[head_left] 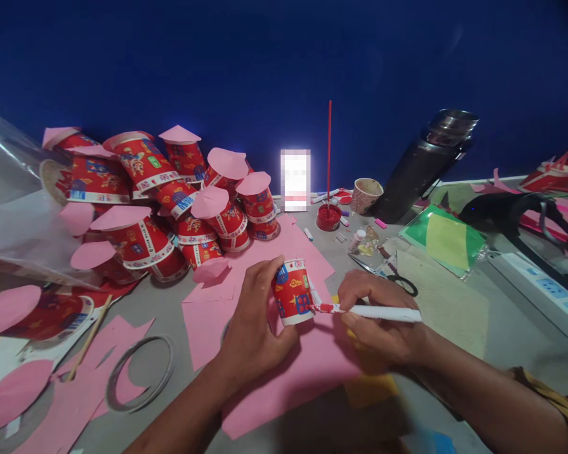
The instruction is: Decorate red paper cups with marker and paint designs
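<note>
My left hand point(258, 315) grips a red patterned paper cup point(292, 293) between thumb and fingers, holding it slightly tilted over pink paper point(293, 384). In my right hand point(378, 312) is a white marker point(383, 313) with a red tip end, pinched between thumb and fingers. The tip reaches the cup's right side near its lower rim; whether it touches the surface I cannot tell. A white strip stands along that same side of the cup.
Red cups with pink paper cones point(132, 243) pile up on the left. A tape ring point(139, 373) lies at front left. Behind my right hand are scissors point(397, 284), a red pot point(328, 217) with a stick, and a black flask point(421, 164). A power strip point(544, 290) sits right.
</note>
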Demonstrator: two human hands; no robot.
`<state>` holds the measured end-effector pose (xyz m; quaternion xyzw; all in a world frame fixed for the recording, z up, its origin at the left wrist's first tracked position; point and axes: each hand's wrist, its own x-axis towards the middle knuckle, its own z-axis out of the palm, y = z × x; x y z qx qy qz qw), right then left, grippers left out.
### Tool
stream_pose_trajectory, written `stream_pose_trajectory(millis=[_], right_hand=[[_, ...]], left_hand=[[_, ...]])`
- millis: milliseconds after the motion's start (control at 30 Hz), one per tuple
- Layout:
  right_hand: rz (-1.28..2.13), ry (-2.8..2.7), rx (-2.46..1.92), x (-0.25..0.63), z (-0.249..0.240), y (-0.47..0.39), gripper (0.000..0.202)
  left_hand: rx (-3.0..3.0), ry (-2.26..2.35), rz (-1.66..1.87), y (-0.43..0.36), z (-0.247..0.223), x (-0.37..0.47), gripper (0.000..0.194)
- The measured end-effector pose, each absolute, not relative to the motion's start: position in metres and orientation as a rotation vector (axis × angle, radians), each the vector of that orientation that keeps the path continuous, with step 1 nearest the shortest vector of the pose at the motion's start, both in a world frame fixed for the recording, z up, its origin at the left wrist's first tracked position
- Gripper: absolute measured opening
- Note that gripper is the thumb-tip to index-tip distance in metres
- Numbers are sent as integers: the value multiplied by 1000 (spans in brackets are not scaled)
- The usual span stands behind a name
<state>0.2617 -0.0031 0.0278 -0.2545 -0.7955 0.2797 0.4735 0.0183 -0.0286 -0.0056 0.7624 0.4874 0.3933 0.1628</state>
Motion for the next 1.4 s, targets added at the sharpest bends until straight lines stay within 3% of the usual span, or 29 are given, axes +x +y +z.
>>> stream_pose_trajectory(millis=[533,1400], right_hand=[[620,-1957,-615,264,27,-3,12],[548,-2112,-521,251,20,-6,12]], left_hand=[[2285,1468,1103,-31,-5,18,83],[2474,1454,951,-33,-6,24,93]])
